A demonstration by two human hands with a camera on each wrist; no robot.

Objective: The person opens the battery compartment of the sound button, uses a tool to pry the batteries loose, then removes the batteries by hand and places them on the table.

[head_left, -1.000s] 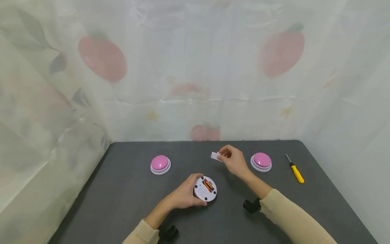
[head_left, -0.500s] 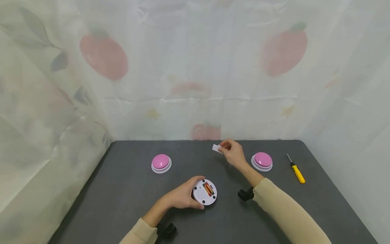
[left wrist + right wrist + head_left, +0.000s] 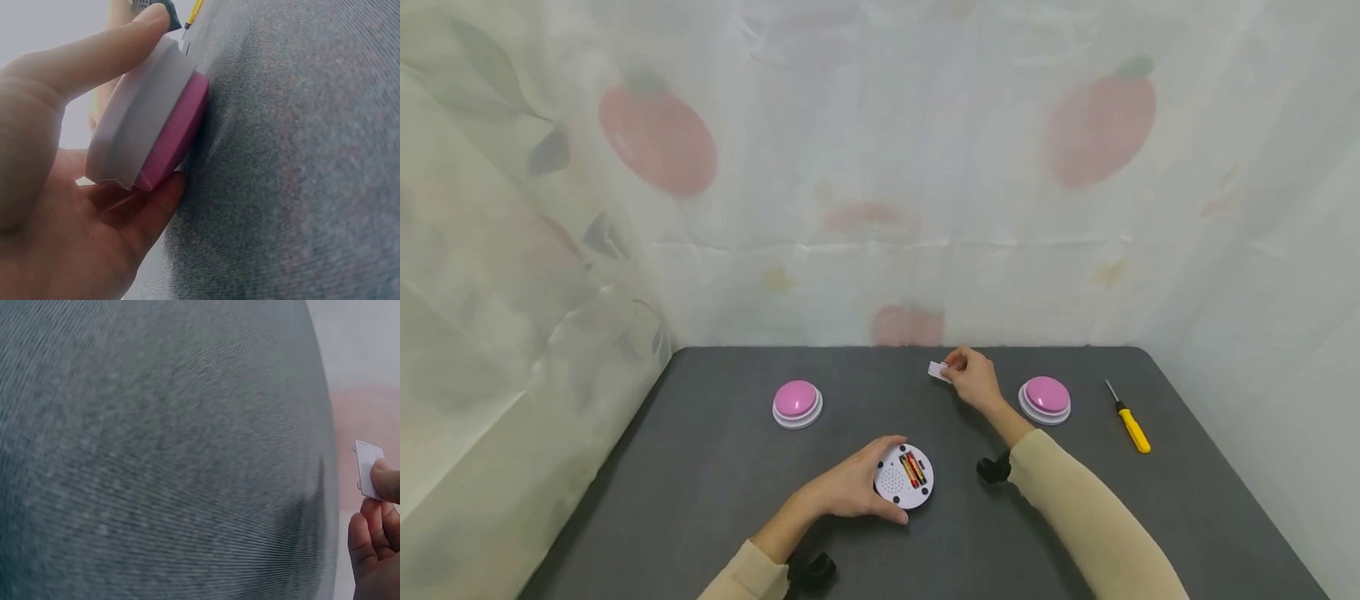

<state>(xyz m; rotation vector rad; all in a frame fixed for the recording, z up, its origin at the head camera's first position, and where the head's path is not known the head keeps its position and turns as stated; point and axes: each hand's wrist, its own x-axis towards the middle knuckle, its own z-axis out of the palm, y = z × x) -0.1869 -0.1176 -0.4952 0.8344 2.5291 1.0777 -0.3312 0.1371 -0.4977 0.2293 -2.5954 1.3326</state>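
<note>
The right hand [image 3: 974, 380] has moved farther off, pinching the battery cover [image 3: 937, 371]. The left hand [image 3: 850, 486] grips the upturned button [image 3: 895, 488], batteries [image 3: 913, 470] uncovered.

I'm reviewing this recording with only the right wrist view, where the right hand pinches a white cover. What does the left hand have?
Observer: The left hand grips a pink and white button.
Operator: Which way up is it?
Observer: Upside down; its pink dome faces the table.
Operator: Anything set into the underside?
Observer: Yes, batteries show in an uncovered slot.
</note>
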